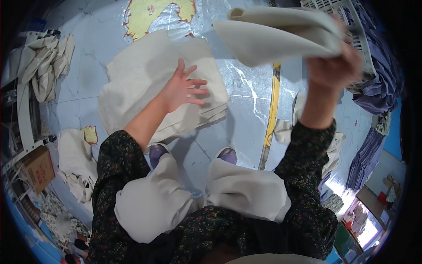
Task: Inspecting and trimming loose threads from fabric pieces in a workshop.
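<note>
Blue-grey floor (pixel 246 127), scuffed and shiny, with a yellow patch of worn paint (pixel 145 15) at the top and a yellow stripe (pixel 271 110) running down the middle right. Person stands on it, seen from above: dark speckled sleeves, pale trousers, 2 purple shoe tips (pixel 227 155) showing below the knees.

Stack of off-white cloth pieces (pixel 140 75) lies flat on the floor straight ahead of the feet, edges of several layers fanned at the lower right corner. Left hand (pixel 182 90) rests palm down on top of that stack, fingers spread wide, closed on nothing.

Folded off-white cloth (pixel 277 37) is up in the air at upper right, well apart from the stack, folded over into a thick wedge that points left. Right hand (pixel 336 66) is raised, its grip clamped tight on the right end of that cloth; fingers mostly hidden behind the fabric.

White plastic crate (pixel 347 17) sits behind the raised hand at top right, slatted side visible. Heap of purple-blue fabric (pixel 382 75) just beside the crate, more of it trailing down the right edge. Crumpled off-white cloths (pixel 46 66) piled at far left, another loose heap (pixel 77 167) at lower left near the left elbow. Brown cardboard box (pixel 38 169) at the left edge. Small off-white scraps (pixel 285 130) lie by the yellow stripe, under the right forearm.
</note>
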Motion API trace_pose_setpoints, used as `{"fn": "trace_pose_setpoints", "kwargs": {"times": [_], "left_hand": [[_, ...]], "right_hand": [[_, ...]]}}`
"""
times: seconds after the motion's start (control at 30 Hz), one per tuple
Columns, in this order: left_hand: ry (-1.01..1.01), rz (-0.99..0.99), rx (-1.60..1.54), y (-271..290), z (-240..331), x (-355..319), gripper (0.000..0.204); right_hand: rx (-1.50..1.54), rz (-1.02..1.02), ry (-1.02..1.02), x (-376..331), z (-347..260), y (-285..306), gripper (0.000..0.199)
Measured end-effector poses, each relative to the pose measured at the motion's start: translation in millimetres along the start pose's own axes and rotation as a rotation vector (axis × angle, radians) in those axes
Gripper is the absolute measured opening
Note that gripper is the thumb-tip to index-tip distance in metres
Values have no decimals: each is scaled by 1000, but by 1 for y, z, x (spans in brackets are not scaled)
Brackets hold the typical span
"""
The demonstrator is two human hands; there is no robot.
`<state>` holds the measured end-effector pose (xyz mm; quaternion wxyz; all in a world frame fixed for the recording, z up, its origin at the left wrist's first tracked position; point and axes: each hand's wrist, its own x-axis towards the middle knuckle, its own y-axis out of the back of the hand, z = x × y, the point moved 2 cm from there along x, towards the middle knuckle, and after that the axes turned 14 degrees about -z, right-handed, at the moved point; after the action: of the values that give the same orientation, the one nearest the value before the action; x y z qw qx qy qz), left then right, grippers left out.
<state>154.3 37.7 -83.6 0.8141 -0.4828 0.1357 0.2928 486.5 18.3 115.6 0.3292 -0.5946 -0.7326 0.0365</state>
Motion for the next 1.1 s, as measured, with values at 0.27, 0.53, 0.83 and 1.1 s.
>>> {"fn": "trace_pose_setpoints", "kwargs": {"times": [0.27, 0.53, 0.83, 1.1], "left_hand": [[-579, -3, -231, 54, -12, -64, 46], [-60, 458, -116, 116, -124, -106, 39], [-61, 525, -168, 102, -116, -115, 38], [-97, 552, -92, 104, -102, -131, 57]], "right_hand": [[-38, -157, -216, -139, -27, 28, 33], [-588, 645, -968, -262, 144, 35, 42], [-199, 556, -1233, -245, 202, -4, 40], [-132, 503, -1047, -235, 222, 0, 34]]}}
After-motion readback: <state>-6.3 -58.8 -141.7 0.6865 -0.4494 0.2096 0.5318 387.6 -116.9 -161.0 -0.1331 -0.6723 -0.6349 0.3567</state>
